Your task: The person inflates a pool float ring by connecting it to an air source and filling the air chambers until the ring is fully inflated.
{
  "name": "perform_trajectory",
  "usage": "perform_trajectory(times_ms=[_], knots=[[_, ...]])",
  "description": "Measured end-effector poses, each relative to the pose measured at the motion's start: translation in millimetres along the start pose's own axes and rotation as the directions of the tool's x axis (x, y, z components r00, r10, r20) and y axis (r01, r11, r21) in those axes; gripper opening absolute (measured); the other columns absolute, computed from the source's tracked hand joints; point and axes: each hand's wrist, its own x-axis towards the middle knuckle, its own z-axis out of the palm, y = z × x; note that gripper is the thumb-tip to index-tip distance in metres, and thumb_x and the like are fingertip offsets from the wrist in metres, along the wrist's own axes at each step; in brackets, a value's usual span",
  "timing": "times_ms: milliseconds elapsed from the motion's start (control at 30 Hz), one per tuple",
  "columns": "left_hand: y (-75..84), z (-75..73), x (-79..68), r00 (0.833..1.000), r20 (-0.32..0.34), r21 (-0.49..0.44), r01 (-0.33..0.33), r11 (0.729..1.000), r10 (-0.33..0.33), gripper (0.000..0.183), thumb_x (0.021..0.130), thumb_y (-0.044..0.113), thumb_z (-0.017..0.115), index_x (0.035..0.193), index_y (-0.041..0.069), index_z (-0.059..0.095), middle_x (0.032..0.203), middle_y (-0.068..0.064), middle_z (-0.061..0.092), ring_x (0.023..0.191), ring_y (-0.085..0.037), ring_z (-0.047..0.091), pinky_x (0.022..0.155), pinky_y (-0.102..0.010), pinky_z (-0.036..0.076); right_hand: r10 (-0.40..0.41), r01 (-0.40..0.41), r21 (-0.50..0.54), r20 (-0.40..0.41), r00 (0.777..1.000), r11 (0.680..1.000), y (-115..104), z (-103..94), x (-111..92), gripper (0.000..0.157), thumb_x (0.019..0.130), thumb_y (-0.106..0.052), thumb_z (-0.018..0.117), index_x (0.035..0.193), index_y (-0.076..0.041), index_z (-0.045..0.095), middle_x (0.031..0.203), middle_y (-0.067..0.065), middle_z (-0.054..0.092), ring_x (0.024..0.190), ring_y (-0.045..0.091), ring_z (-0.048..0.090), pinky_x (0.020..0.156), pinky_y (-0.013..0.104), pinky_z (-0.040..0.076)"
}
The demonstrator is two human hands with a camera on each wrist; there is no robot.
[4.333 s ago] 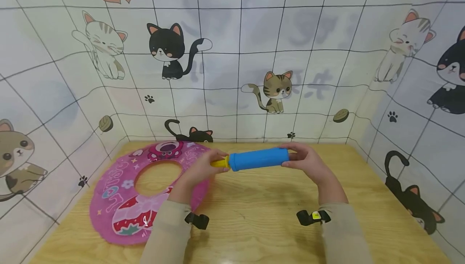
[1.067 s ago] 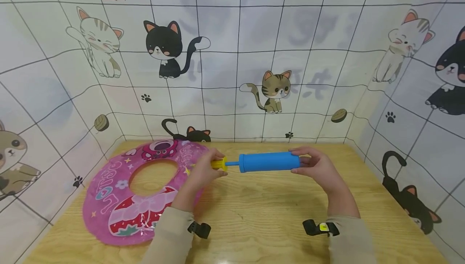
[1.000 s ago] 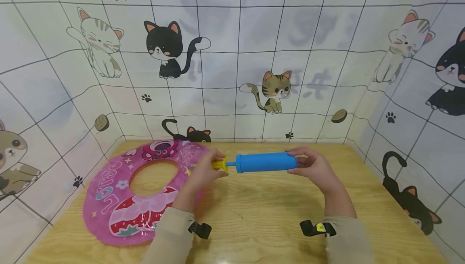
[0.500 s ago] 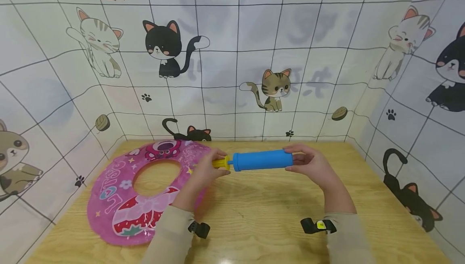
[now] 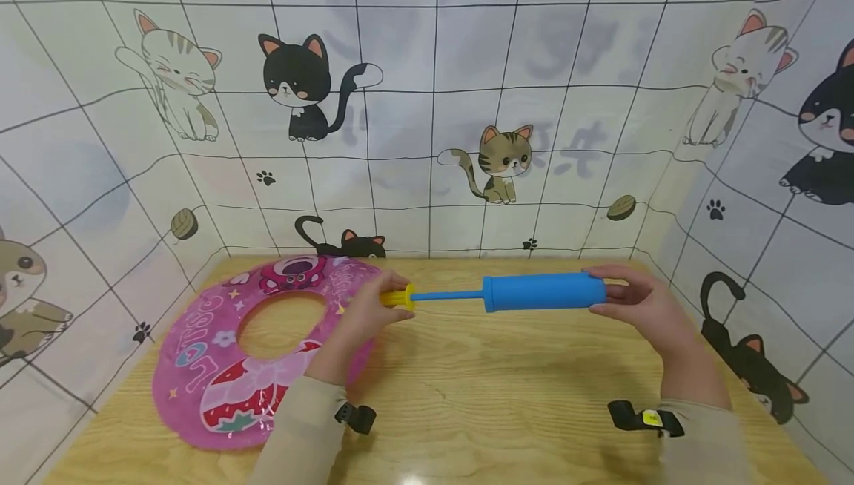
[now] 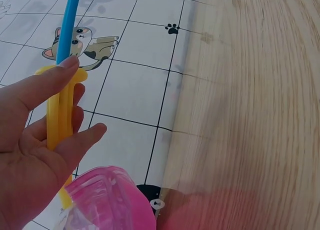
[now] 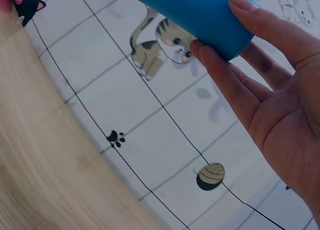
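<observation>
Both hands hold a hand air pump (image 5: 543, 291) level above the table. My left hand (image 5: 360, 314) grips its yellow end piece (image 5: 398, 297). In the left wrist view, the fingers and thumb lie round that yellow piece (image 6: 60, 115). A thin blue rod (image 5: 447, 295) shows between the yellow piece and the blue barrel. At the barrel's far end, my right hand (image 5: 643, 311) pinches it; fingers and thumb also close on the barrel (image 7: 210, 20) in the right wrist view. A pink swim ring (image 5: 183, 322) lies beside and partly behind my left hand. Its pink film (image 6: 110, 200) overlaps the yellow tip in the left wrist view.
The wooden table (image 5: 467, 396) reaches back to a cloth wall (image 5: 400, 121) printed with cats and grid lines. More cloth stands at the left and right sides. The swim ring covers the table's left part.
Over the last seconds the barrel slides toward the yellow piece and away again. Since half a second ago my right hand has drawn it rightward, exposing more rod. The left hand moves slightly left.
</observation>
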Motion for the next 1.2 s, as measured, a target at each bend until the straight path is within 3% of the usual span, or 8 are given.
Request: perform_trajectory(times_ms=[133,267,433,567,733,1000,1200], knots=[[-3.5,-3.1,0.2,1.0,0.008,-0.013,0.002,1.0,-0.002,0.043,0.075,0.003,0.084,0.113,0.008,0.064,0.113,-0.004,0.067,0.105,-0.024,0.061,0.094,-0.04,0.05,0.002,-0.001,-0.014,0.006,1.0,1.0,-2.5,-11.6,-7.5,0.049,0.085,0.009,0.068,0.132,-0.002,0.057,0.13,-0.009,0.053,0.104,0.005,0.064,0.079,0.022,0.054],[-3.7,-4.1,-0.8,1.0,0.021,-0.029,-0.002,1.0,0.003,0.042,0.074,0.0,0.083,0.112,0.006,0.064,0.108,-0.003,0.067,0.1,-0.022,0.062,0.093,-0.039,0.051,-0.012,0.011,0.045,0.025,1.0,0.999,0.9,-10.4,-10.0,0.048,0.085,0.012,0.067,0.13,-0.001,0.058,0.13,-0.005,0.053,0.105,0.007,0.064,0.08,0.024,0.055],[3.6,-2.7,-3.3,1.0,0.025,-0.016,0.018,1.0,-0.018,0.042,0.075,0.0,0.082,0.113,0.003,0.065,0.108,-0.004,0.065,0.099,-0.022,0.061,0.092,-0.038,0.051,0.01,-0.01,0.031,0.015,1.0,0.999,5.0,8.8,-4.5,0.047,0.086,0.006,0.069,0.13,-0.002,0.058,0.13,-0.004,0.053,0.102,0.008,0.065,0.079,0.025,0.055],[6.4,0.4,-4.9,0.999,0.033,-0.009,0.036,0.999,-0.036,0.042,0.075,0.0,0.082,0.113,0.002,0.064,0.108,-0.006,0.065,0.098,-0.023,0.061,0.092,-0.038,0.051,0.076,-0.076,-0.004,0.019,0.997,0.997,3.8,28.2,4.0,0.046,0.086,-0.005,0.074,0.129,-0.004,0.059,0.127,-0.002,0.055,0.101,0.01,0.066,0.08,0.029,0.056],[5.4,5.5,-6.6,0.997,0.047,-0.036,0.057,0.998,-0.056,0.041,0.076,-0.002,0.081,0.113,0.002,0.064,0.106,-0.006,0.065,0.096,-0.023,0.061,0.091,-0.038,0.052,0.128,-0.129,0.014,0.06,0.99,0.992,4.4,48.8,15.8,0.048,0.082,-0.011,0.079,0.126,-0.004,0.06,0.129,0.015,0.053,0.099,0.016,0.066,0.08,0.033,0.056],[11.0,15.5,-6.0,0.996,0.081,-0.045,0.05,0.998,-0.047,0.041,0.078,0.002,0.08,0.115,0.003,0.062,0.11,-0.008,0.065,0.097,-0.024,0.06,0.089,-0.038,0.053,0.122,-0.125,0.026,0.086,0.989,0.992,0.3,73.1,24.7,0.048,0.08,-0.007,0.08,0.124,-0.002,0.061,0.123,0.024,0.057,0.097,0.022,0.066,0.079,0.034,0.056],[16.4,16.3,-7.8,0.993,0.115,-0.053,0.041,0.998,-0.035,0.04,0.08,0.003,0.079,0.117,0.003,0.063,0.111,-0.007,0.065,0.098,-0.024,0.058,0.088,-0.038,0.052,0.08,-0.084,0.024,0.116,0.99,0.996,-2.6,77.3,23.1,0.046,0.081,-0.005,0.079,0.123,-0.001,0.06,0.12,0.023,0.059,0.097,0.022,0.066,0.079,0.035,0.057]])
